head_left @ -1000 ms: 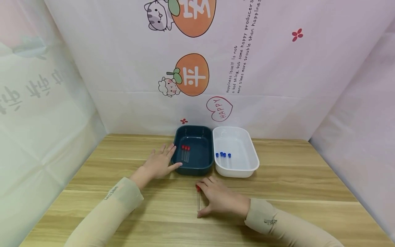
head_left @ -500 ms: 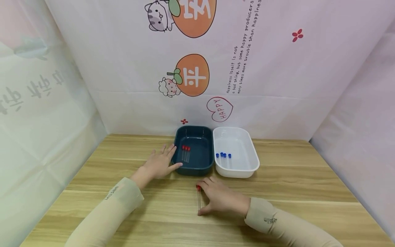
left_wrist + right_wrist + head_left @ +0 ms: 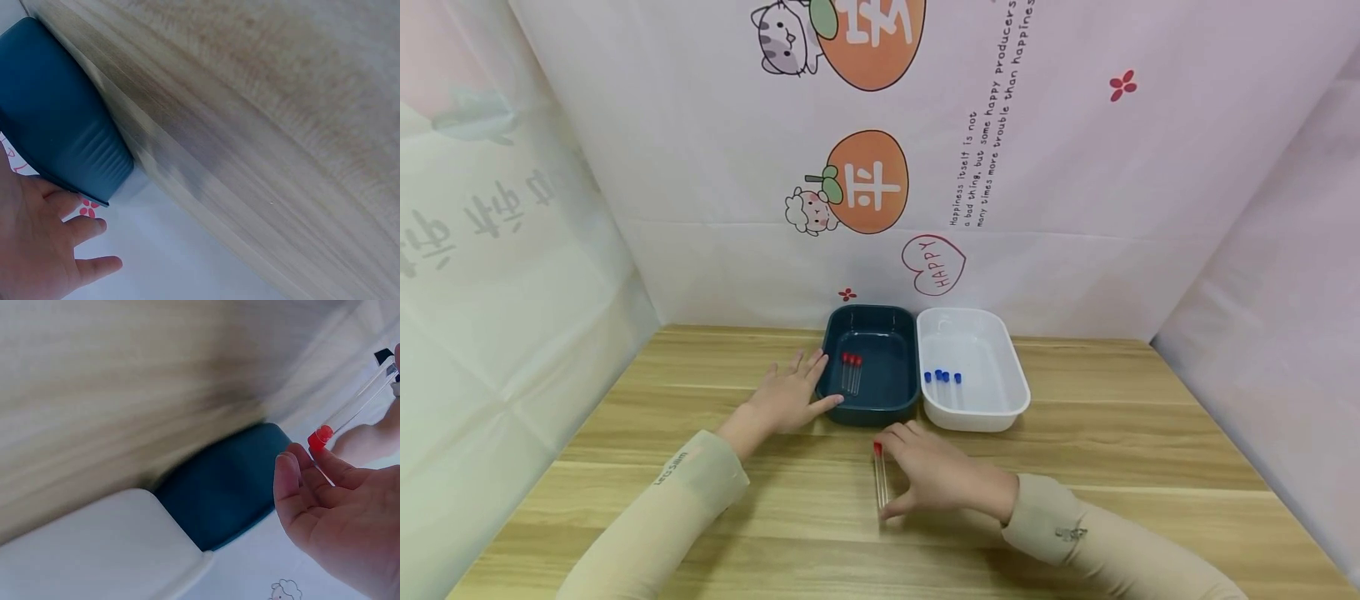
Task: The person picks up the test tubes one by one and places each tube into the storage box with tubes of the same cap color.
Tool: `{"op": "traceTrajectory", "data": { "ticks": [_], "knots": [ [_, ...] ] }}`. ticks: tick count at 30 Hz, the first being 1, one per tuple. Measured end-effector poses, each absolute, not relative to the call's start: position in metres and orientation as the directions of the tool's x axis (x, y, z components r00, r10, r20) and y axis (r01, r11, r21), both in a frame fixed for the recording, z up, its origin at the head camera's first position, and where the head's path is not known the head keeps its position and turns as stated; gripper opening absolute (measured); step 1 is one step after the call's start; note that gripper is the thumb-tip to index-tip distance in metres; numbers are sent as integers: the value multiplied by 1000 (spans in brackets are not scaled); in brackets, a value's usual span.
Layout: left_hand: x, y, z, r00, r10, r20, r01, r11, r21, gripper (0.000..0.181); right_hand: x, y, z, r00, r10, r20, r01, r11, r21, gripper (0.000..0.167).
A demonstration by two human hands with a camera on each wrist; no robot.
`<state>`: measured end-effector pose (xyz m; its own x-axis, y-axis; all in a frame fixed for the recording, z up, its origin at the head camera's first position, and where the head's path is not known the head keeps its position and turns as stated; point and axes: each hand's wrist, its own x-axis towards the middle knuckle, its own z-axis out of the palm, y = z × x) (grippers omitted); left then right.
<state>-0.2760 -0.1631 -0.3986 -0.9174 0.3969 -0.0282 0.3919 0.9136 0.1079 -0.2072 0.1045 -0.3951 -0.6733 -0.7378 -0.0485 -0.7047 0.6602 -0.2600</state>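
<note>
A clear test tube with a red cap (image 3: 881,479) is held lengthwise in my right hand (image 3: 936,471), the index finger at the cap and the thumb at the far end. In the right wrist view the red cap (image 3: 320,437) meets a fingertip, while the thumb is mostly cut off by the frame edge. My left hand (image 3: 782,398) rests on the left side of a dark teal tray (image 3: 891,408), fingers spread. Several red-capped tubes (image 3: 852,375) lie inside that tray. Curved teal tray wall (image 3: 62,106) and left fingers touching its rim show in the left wrist view.
Right against the teal tray stands a white tray (image 3: 977,422) with several blue-capped tubes (image 3: 945,377) in it. Both sit on a wood-grain table (image 3: 775,533) near a printed cloth backdrop (image 3: 1037,275).
My right hand has shifted slightly away from me, and the tube's red cap has moved a little up and left in the head view. The left hand and both trays stay put.
</note>
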Motion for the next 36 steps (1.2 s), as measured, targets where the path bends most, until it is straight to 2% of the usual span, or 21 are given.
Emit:
{"op": "traceTrajectory", "data": {
  "ticks": [9,16,24,30,36],
  "knots": [
    [-276,-163,-399,-918,395,-25,391,915,99,86,-206,105,-373,-658,-753,-25,-722,639,-266,95],
    [-277,-164,-401,-916,400,-18,396,913,97,86,-214,104,-358,-653,-756,40,-738,624,-258,93],
    [-279,-163,-402,-917,398,-18,395,915,79,87,-228,103,-346,-666,-737,117,-735,622,-270,93],
    [-281,-164,-403,-918,397,-20,395,916,72,87,-237,102,-342,-694,-714,92,-703,644,-301,96],
    [-280,-164,-403,-919,393,-20,391,917,73,87,-252,96,-345,-715,-692,99,-687,671,-277,97]
  ]
}}
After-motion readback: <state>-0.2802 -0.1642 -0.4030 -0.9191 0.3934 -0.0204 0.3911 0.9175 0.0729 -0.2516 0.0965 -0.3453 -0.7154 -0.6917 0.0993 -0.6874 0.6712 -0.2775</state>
